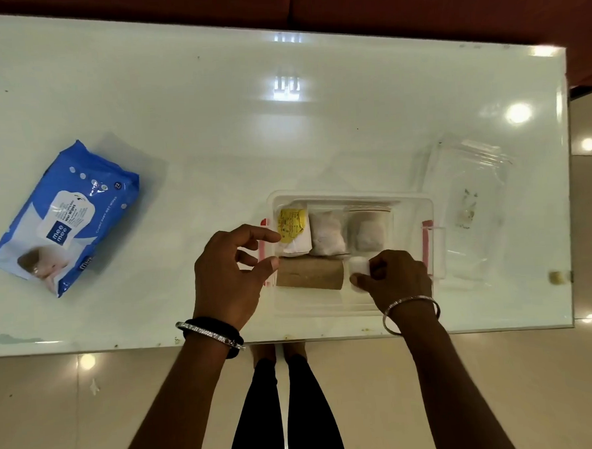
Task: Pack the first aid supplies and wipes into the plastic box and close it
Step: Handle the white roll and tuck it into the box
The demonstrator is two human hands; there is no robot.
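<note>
A clear plastic box (pixel 349 195) with pink latches stands open near the table's front edge. Inside lie a yellow-labelled white packet (pixel 292 233), two clear bags of white material (pixel 326 234) (pixel 368 230) and a brown crepe roll (pixel 311 273). My right hand (pixel 395 279) is shut on a small white roll (pixel 359 267), low in the box beside the brown roll. My left hand (pixel 229 279) hovers at the box's left end, fingers apart, holding nothing. A blue wet wipes pack (pixel 64 219) lies far left on the table.
The box's clear lid (pixel 465 208) lies to the right of the box, near the glass table's right edge (pixel 568 175). The table's front edge (pixel 293 339) runs just below my wrists. A tiled floor and my legs show beneath.
</note>
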